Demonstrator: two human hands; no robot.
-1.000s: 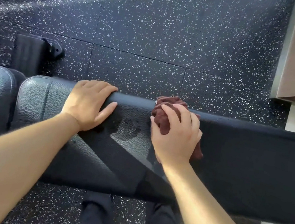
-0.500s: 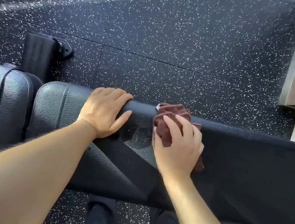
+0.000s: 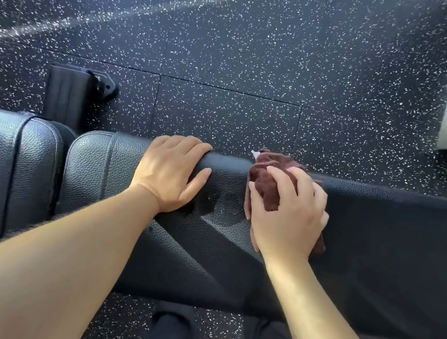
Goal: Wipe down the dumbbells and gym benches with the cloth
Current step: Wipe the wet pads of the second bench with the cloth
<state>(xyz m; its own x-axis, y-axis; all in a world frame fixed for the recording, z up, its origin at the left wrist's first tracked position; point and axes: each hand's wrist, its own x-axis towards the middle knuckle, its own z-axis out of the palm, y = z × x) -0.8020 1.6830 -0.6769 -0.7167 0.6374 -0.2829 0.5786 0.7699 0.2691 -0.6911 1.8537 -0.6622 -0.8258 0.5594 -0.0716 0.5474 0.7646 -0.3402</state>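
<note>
Right hand (image 3: 286,221) and bunched maroon cloth (image 3: 267,184) have slid a little nearer the left hand (image 3: 171,172) along the far edge of the black leather-grain bench pad (image 3: 392,250).
The right hand's fingers curl over the cloth and press it down. Most of it lies under palm and fingers, with a wad poking past the fingertips over the pad's far edge. The left hand lies flat, fingers draped over that edge, holding nothing. If the grip eases, the overhanging wad could probably drop onto the speckled rubber floor (image 3: 232,55), and the patch under the bracing hand may go unwiped.
</note>
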